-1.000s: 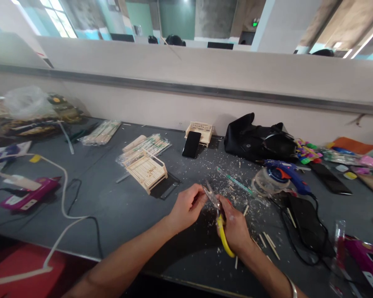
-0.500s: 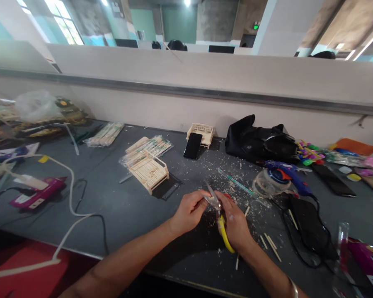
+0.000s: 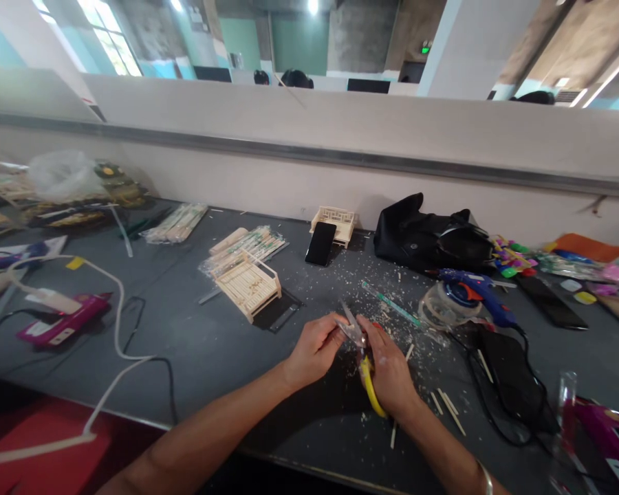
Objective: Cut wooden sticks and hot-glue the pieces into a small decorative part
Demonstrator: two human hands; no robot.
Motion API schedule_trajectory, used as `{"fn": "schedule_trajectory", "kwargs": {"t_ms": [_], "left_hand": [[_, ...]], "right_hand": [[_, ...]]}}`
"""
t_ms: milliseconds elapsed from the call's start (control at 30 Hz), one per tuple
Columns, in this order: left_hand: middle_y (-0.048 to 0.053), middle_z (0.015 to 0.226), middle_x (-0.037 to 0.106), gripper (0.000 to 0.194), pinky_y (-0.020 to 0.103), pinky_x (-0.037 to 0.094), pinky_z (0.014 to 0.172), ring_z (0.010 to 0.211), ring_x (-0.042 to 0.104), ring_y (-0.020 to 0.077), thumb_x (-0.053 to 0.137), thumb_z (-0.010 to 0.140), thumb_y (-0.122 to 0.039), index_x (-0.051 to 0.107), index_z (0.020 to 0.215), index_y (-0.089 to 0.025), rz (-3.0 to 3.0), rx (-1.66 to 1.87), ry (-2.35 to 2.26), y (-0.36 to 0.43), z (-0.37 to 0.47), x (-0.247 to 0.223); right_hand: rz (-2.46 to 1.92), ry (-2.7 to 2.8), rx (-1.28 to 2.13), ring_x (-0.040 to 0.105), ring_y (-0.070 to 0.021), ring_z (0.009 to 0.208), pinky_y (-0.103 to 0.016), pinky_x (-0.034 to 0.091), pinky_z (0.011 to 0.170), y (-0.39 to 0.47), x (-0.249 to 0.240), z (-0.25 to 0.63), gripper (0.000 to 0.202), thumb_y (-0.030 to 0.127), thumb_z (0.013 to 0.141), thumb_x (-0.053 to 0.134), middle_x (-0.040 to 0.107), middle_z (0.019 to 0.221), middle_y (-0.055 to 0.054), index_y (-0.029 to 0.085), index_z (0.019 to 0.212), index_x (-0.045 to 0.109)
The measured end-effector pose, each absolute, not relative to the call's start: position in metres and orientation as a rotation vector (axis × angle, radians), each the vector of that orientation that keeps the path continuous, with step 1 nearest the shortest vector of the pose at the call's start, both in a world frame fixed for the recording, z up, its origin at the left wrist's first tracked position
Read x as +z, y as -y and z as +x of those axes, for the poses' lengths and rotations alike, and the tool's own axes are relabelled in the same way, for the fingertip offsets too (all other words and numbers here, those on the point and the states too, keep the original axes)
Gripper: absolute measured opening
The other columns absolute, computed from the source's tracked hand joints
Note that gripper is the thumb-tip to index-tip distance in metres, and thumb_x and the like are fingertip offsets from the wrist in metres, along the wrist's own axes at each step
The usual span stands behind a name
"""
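Observation:
My right hand (image 3: 391, 371) is closed around a pair of scissors (image 3: 370, 388) with yellow and red on the handles. The blades are parted and point up and to the left. My left hand (image 3: 316, 349) is closed in a pinch beside the blades; whatever its fingertips hold is too small to make out. Pale crumbs and clippings (image 3: 386, 295) are scattered around the blades. Left of my hands stands a small model bed (image 3: 245, 285) built of thin wooden sticks. A few loose sticks (image 3: 448, 411) lie right of my right wrist.
A small stick-built bench (image 3: 343, 221) with a phone (image 3: 320, 243) leaning on it stands at the back. Bagged sticks (image 3: 252, 242) lie behind the bed. To the right are a black bag (image 3: 428, 237), a blue glue gun (image 3: 477, 289) and cables. A purple power strip (image 3: 64, 320) lies left.
Both hands stay in nearly the same place around the scissors. The view has shifted very slightly.

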State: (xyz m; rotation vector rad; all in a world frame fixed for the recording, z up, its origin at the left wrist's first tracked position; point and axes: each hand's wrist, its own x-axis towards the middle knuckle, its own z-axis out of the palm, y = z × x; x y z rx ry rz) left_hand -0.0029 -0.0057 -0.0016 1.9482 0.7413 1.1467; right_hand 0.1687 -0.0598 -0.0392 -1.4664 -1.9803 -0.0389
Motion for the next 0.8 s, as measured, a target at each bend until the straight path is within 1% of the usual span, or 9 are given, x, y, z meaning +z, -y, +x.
{"fn": "schedule_trajectory", "kwargs": {"t_ms": [100,200,367,467,533,633,733,800], "left_hand": [[0.002,0.067,0.064,0.032,0.022,0.042,0.058,0.058,0.056,0.0127,0.047,0.097,-0.039,0.063,0.080,-0.017,1.938,1.138,-0.739,0.0064,-0.0034,-0.0027],[0.003,0.069,0.065,0.033,0.022,0.043,0.060,0.060,0.057,0.0129,0.046,0.097,-0.040,0.063,0.079,-0.017,1.922,1.140,-0.708,0.0073,-0.0035,-0.0025],[0.003,0.072,0.065,0.032,0.023,0.045,0.062,0.063,0.058,0.0139,0.045,0.097,-0.040,0.062,0.082,-0.018,1.896,1.089,-0.746,0.0081,-0.0020,-0.0016],[0.002,0.074,0.066,0.029,0.024,0.046,0.063,0.065,0.058,0.0146,0.043,0.097,-0.040,0.060,0.084,-0.019,1.907,1.063,-0.791,0.0078,-0.0012,0.0000],[0.003,0.075,0.066,0.029,0.024,0.046,0.064,0.065,0.058,0.0150,0.044,0.096,-0.041,0.061,0.084,-0.020,1.926,1.050,-0.789,0.0075,-0.0017,0.0008],[0.003,0.072,0.066,0.032,0.024,0.045,0.062,0.063,0.057,0.0146,0.044,0.097,-0.041,0.061,0.081,-0.019,1.927,1.058,-0.760,0.0079,-0.0030,0.0000],[0.003,0.068,0.064,0.037,0.024,0.043,0.060,0.061,0.056,0.0139,0.043,0.097,-0.043,0.061,0.078,-0.018,1.903,1.074,-0.747,0.0093,-0.0033,-0.0023],[0.003,0.067,0.063,0.041,0.024,0.043,0.060,0.061,0.055,0.0139,0.043,0.097,-0.048,0.061,0.077,-0.017,1.887,1.071,-0.739,0.0098,-0.0028,-0.0030]], "right_hand": [[-1.477,1.997,0.018,0.065,-0.0275,0.110,-0.048,0.055,0.094,0.0614,-0.0400,0.1694,0.074,0.003,0.074,0.045,0.069,0.120,-0.014,0.016,0.147,0.041],[-1.471,2.008,0.077,0.064,-0.0280,0.113,-0.049,0.054,0.096,0.0628,-0.0399,0.1711,0.074,0.003,0.074,0.045,0.067,0.125,-0.015,0.017,0.146,0.043],[-1.516,1.999,0.111,0.069,-0.0271,0.103,-0.044,0.058,0.088,0.0643,-0.0367,0.1715,0.068,0.001,0.069,0.046,0.071,0.116,-0.014,0.016,0.134,0.055],[-1.549,1.976,0.095,0.070,-0.0273,0.096,-0.043,0.059,0.084,0.0643,-0.0360,0.1690,0.063,0.002,0.070,0.046,0.073,0.109,-0.014,0.015,0.130,0.056],[-1.541,1.968,0.092,0.070,-0.0274,0.098,-0.043,0.059,0.085,0.0638,-0.0367,0.1671,0.061,0.003,0.072,0.047,0.072,0.111,-0.014,0.015,0.131,0.055],[-1.513,1.965,0.076,0.066,-0.0284,0.107,-0.047,0.056,0.092,0.0632,-0.0389,0.1650,0.062,0.004,0.075,0.046,0.070,0.117,-0.016,0.014,0.136,0.051],[-1.500,1.973,0.087,0.062,-0.0291,0.113,-0.052,0.051,0.098,0.0630,-0.0406,0.1650,0.069,0.004,0.075,0.047,0.067,0.121,-0.016,0.015,0.143,0.045],[-1.487,1.988,0.117,0.062,-0.0291,0.114,-0.053,0.051,0.099,0.0630,-0.0406,0.1661,0.070,0.003,0.074,0.046,0.066,0.123,-0.016,0.015,0.142,0.045]]}}
